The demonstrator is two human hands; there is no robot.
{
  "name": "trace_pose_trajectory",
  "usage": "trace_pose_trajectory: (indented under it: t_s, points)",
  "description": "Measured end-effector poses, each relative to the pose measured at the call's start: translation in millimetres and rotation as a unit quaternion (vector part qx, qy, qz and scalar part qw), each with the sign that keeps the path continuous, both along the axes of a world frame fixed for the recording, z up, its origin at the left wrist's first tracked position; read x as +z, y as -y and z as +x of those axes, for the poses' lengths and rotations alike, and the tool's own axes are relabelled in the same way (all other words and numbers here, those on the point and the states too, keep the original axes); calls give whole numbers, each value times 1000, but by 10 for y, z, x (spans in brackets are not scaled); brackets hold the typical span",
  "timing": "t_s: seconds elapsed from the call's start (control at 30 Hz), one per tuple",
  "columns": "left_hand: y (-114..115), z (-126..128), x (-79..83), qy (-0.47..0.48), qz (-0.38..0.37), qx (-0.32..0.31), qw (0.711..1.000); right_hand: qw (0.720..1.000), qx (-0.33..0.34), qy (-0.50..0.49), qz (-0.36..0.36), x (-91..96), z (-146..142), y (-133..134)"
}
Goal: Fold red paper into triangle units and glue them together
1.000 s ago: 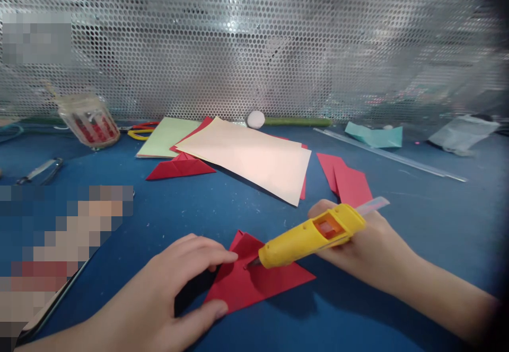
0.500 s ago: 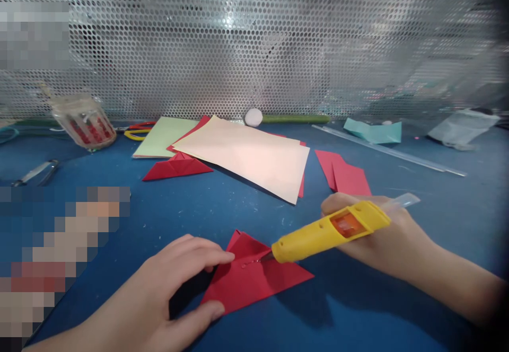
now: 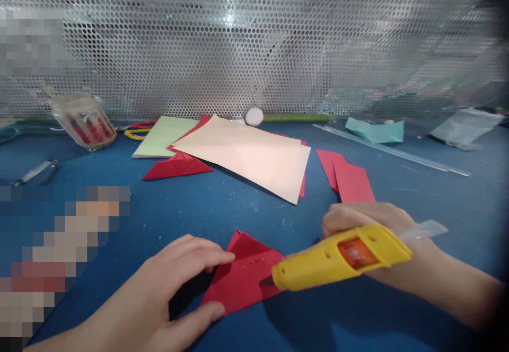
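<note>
A folded red paper triangle (image 3: 243, 282) lies on the blue table (image 3: 437, 203) near the front edge. My left hand (image 3: 175, 283) rests on its left side, fingertips and thumb pressing the paper flat. My right hand (image 3: 374, 230) grips a yellow glue gun (image 3: 342, 256) with a clear glue stick poking out of its back. The gun's nozzle sits low over the right part of the triangle. A short line of small glue dots shows on the paper near my left fingertips.
Behind lie a cream sheet (image 3: 246, 153) over green and red sheets, another folded red piece (image 3: 177, 165), red strips (image 3: 348, 177), a teal paper (image 3: 376, 131), a white ball (image 3: 253, 116), a tilted jar (image 3: 83, 120), scissors (image 3: 137, 129) and a perforated metal wall (image 3: 254, 39).
My right hand has drawn the glue gun to the right and lower across the red triangle, leaving glue dots behind. My left hand has stayed put on the paper.
</note>
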State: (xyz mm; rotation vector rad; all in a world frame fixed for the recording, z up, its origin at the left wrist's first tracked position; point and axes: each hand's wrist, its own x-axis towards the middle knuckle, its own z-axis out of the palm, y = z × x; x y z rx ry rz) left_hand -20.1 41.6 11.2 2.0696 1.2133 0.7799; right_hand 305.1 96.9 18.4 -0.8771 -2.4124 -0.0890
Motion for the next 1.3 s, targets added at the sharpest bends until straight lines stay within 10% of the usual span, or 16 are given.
trace_pose_trajectory:
  t_s: [1.3]
  points:
    - [16, -1, 9, -14, 4, 8, 1000, 998, -57, -21, 17, 12, -228, 52]
